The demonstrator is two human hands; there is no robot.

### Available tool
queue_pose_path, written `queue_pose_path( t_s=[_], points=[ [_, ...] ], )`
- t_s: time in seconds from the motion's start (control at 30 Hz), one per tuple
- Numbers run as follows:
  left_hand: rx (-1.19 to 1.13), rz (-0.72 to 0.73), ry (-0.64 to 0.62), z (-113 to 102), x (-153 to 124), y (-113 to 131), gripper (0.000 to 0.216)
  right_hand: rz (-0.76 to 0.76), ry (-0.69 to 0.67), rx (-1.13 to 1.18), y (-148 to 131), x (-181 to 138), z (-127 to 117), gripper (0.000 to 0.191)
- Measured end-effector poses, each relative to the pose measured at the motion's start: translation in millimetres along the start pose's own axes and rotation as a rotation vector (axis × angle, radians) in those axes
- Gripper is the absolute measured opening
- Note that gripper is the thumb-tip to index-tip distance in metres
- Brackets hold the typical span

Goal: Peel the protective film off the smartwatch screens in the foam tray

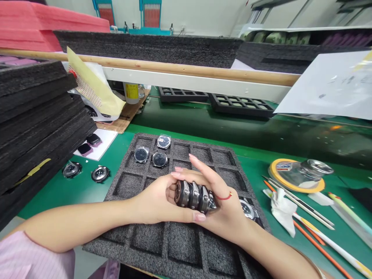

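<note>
A row of several dark round watch cases (194, 195), pressed face to back with their side buttons showing, lies between my two hands above the foam tray (181, 244). My left hand (157, 199) is closed round the row, its thumb stretched along the near side. My right hand (225, 205) cups the row's right end, with one finger extended up and away. In the tray's far left compartments are three film-covered watches, one (142, 154) at the left, another (159, 159) beside it, a third (164, 142) behind. Another watch (248, 209) is partly hidden by my right wrist.
Two watches, one (71, 169) and another (100, 173), lie left of the tray, near stacked black foam (37, 128). At right are a glass dispenser bottle (302, 174), a crumpled tissue (283, 209) and several thin sticks. A shelf edge (188, 69) crosses the back, above dark trays (241, 105).
</note>
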State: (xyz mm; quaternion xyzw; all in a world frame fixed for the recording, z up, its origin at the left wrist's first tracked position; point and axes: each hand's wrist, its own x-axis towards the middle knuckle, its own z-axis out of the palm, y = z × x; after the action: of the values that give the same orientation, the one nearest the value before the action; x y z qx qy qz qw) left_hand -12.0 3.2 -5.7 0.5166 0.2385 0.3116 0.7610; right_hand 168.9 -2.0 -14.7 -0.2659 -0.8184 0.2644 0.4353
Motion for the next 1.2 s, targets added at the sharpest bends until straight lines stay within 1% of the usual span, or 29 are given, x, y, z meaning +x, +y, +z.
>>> queue_pose_path(
  t_s=[0.13,0.23,0.33,0.4,0.43,0.47,0.53,0.6,0.7,0.87,1.0,1.13,1.2],
  points=[
    [0.092,0.005,0.032,2,0,4,0.034,0.012,-0.043,-0.02,-2,1,1,0.091],
    [0.166,0.013,0.073,3,-1,4,0.034,-0.017,-0.059,-0.049,-1,-1,2,0.091],
    [0.21,0.032,0.134,2,-4,1,0.047,-0.056,-0.072,-0.124,-3,-2,0,0.096],
    [0.283,0.09,0.189,0,-5,0,0.058,-0.051,-0.032,-0.1,-4,-2,-3,0.1],
    [0.336,0.13,0.212,0,-5,0,0.059,-0.033,0.004,-0.05,-5,-2,-4,0.098],
    [0.395,0.172,0.225,-1,-6,0,0.058,-0.003,0.042,0.014,-5,-3,-5,0.091],
    [0.503,0.242,0.227,-2,-6,2,0.053,0.083,0.116,0.141,-4,-3,-6,0.07],
    [0.582,0.283,0.22,-1,-7,3,0.05,0.197,0.176,0.248,-1,-2,-5,0.056],
    [0.648,0.308,0.218,0,-7,5,0.047,0.337,0.218,0.382,4,0,-1,0.052],
    [0.719,0.354,0.218,-2,-7,3,0.045,0.505,0.153,0.555,10,2,2,0.064],
    [0.802,0.405,0.218,-4,-6,2,0.044,0.597,0.075,0.647,12,0,1,0.067],
    [0.851,0.414,0.227,-4,-6,2,0.045,0.646,-0.015,0.71,10,-2,2,0.071],
    [0.851,0.405,0.226,-4,-6,1,0.046,0.619,-0.02,0.689,8,0,2,0.073]
  ],
)
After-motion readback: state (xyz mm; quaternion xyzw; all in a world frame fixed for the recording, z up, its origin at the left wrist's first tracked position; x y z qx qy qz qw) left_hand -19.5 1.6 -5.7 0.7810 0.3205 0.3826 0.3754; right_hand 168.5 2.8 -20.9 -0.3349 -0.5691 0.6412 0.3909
